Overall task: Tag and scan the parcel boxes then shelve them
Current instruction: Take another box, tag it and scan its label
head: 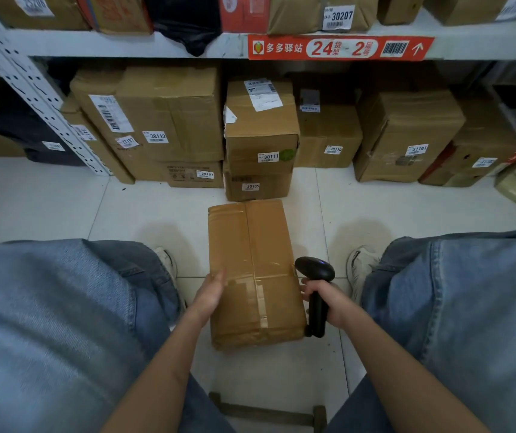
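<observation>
Parcel box (255, 273) btwn left hand (210, 292) fingers & right hand (322, 296) w/ scanner (315, 285).

white tiled floor (47, 195), white metal shelving (94, 43) with perforated upright (41, 101), red shelf sign (339, 47)

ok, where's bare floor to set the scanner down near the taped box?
Bare tile left of the taped box, between it and the left shoe; also right, toward the right shoe. Crowded ahead: the box labelled 30105 touches its far end.
</observation>
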